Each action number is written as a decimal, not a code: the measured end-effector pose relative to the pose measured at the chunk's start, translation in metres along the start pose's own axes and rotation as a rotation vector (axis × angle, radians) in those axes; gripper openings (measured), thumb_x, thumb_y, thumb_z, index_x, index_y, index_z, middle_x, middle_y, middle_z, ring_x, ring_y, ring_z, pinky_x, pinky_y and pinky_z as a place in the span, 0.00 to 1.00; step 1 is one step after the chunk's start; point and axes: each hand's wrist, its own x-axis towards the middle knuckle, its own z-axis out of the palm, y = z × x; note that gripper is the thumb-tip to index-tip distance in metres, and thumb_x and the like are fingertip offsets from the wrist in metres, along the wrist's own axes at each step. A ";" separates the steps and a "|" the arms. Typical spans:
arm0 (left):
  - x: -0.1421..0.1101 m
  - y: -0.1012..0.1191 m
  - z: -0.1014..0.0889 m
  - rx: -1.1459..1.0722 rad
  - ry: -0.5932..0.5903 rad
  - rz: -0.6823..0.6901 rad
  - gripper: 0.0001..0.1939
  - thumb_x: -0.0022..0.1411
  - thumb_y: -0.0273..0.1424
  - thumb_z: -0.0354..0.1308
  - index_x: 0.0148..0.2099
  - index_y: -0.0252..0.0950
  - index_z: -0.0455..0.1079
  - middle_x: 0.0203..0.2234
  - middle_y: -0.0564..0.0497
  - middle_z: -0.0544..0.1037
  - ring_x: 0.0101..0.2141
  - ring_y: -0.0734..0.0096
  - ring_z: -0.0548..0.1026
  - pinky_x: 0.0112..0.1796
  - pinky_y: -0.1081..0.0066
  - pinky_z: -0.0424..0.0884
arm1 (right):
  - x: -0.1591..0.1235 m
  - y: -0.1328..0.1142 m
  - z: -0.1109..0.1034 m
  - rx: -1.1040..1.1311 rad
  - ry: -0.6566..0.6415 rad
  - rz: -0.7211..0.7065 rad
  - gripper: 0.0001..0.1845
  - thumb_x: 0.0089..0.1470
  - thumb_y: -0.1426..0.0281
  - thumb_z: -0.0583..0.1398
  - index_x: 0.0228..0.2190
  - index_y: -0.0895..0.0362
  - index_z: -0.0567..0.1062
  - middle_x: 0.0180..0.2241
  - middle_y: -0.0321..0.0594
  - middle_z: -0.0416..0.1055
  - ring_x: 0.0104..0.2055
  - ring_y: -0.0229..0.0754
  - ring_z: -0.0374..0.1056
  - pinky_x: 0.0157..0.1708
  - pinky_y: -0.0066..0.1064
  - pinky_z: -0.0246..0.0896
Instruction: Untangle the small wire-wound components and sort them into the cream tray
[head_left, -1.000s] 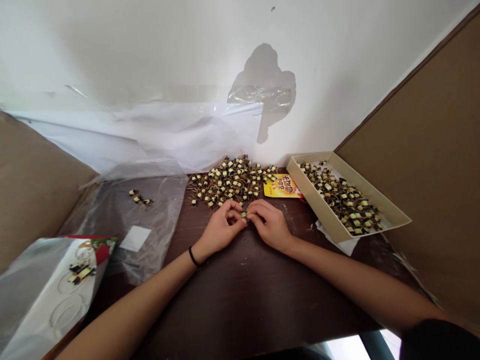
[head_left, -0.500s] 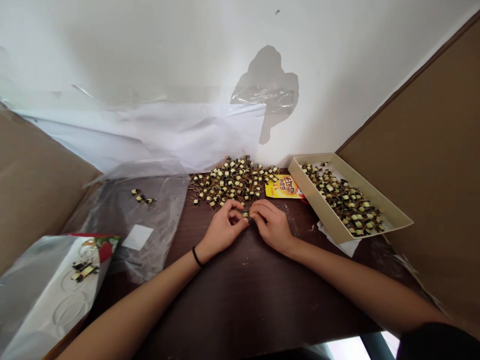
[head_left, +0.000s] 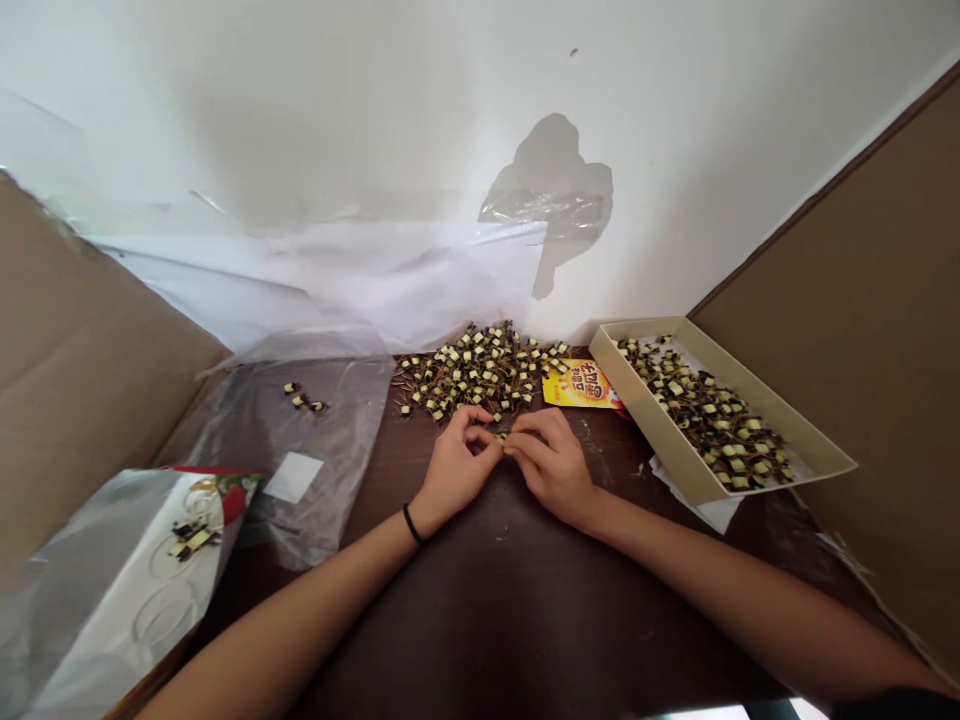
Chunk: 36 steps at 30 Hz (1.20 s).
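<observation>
My left hand (head_left: 459,468) and my right hand (head_left: 556,468) meet fingertip to fingertip over the dark table. Between them they pinch one small yellow-taped coil (head_left: 501,436), mostly hidden by the fingers. Just beyond lies a heap of similar coils (head_left: 480,365), with yellow tape, black ends and thin copper-coloured leads. To the right, a shallow cream box (head_left: 667,440) holds many more of them, lying loosely.
A yellow packet (head_left: 577,384) lies between heap and box. Clear plastic sheeting (head_left: 349,440) on the left carries a few coils and a white paper square (head_left: 294,477). Further left, a printed bag (head_left: 161,590) has several coils on it. Cardboard (head_left: 862,300) and a white wall enclose the table.
The view has shifted, so the scene sits slightly lower and further right. My right fingers have closed in over the coil, which now shows less.
</observation>
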 end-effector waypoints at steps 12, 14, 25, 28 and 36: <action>0.003 -0.003 -0.008 -0.137 -0.154 0.038 0.17 0.54 0.32 0.60 0.44 0.36 0.58 0.27 0.55 0.76 0.30 0.73 0.74 0.37 0.71 0.66 | 0.012 0.016 0.000 1.222 -0.210 0.913 0.12 0.49 0.70 0.62 0.38 0.54 0.70 0.38 0.36 0.66 0.29 0.32 0.62 0.27 0.25 0.63; 0.004 -0.003 -0.009 -0.142 -0.193 0.051 0.17 0.55 0.32 0.60 0.45 0.36 0.59 0.28 0.53 0.77 0.31 0.72 0.75 0.38 0.71 0.67 | 0.014 0.018 -0.001 1.273 -0.260 0.944 0.12 0.47 0.71 0.63 0.36 0.55 0.72 0.37 0.36 0.66 0.30 0.31 0.63 0.27 0.24 0.62; 0.005 -0.003 -0.011 -0.079 -0.228 0.089 0.15 0.57 0.31 0.58 0.45 0.36 0.61 0.29 0.52 0.77 0.32 0.73 0.76 0.39 0.70 0.69 | 0.016 0.018 -0.001 1.251 -0.282 0.917 0.16 0.44 0.73 0.65 0.37 0.55 0.69 0.38 0.35 0.67 0.32 0.30 0.63 0.26 0.21 0.60; 0.005 -0.001 -0.012 -0.066 -0.235 0.091 0.14 0.57 0.31 0.59 0.45 0.35 0.61 0.29 0.52 0.77 0.31 0.73 0.76 0.38 0.70 0.69 | 0.015 0.019 -0.001 1.261 -0.287 0.897 0.17 0.44 0.72 0.66 0.37 0.55 0.68 0.38 0.35 0.66 0.31 0.30 0.62 0.26 0.21 0.60; 0.005 -0.001 -0.014 -0.071 -0.356 0.066 0.14 0.56 0.31 0.60 0.43 0.35 0.61 0.27 0.53 0.77 0.29 0.74 0.73 0.33 0.73 0.66 | 0.011 0.024 0.002 1.252 -0.335 0.819 0.19 0.43 0.71 0.68 0.35 0.56 0.66 0.32 0.31 0.64 0.26 0.28 0.60 0.23 0.21 0.59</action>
